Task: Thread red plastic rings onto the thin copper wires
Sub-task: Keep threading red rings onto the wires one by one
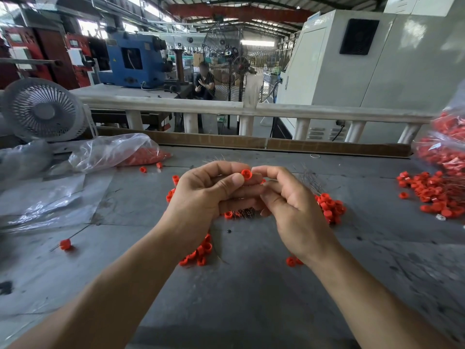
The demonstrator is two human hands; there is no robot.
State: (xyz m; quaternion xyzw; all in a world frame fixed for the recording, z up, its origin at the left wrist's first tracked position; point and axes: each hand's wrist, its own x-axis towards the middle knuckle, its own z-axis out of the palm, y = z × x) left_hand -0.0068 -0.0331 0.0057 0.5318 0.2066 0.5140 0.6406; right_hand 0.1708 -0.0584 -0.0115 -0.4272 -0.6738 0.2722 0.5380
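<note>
Above the grey worktable (251, 298), the two hands are raised close together, fingers touching each other. The left hand (201, 195) pinches one red plastic ring (246, 174) between thumb and forefinger, with the ring's opening turned toward the camera. The right hand (289, 200) has its fingers curled, and its forefinger tip meets the ring from the right side; whether it holds a wire I cannot tell. A bundle of thin copper wires (241, 213) shows under the hands, partly hidden by the fingers. Around and below both hands many loose red rings (201, 253) lie scattered on the table, with a denser pile (331, 207) just behind the right hand. Farther to the right of the right hand is a bigger heap of rings with wires (435, 195), and beyond it a clear bag full of red parts (448, 152). Left of the left hand, one ring on a wire (66, 244) lies alone, and farther back a transparent bag (113, 152) holds more red rings. A small white fan (42, 109) stands at the far left.
</note>
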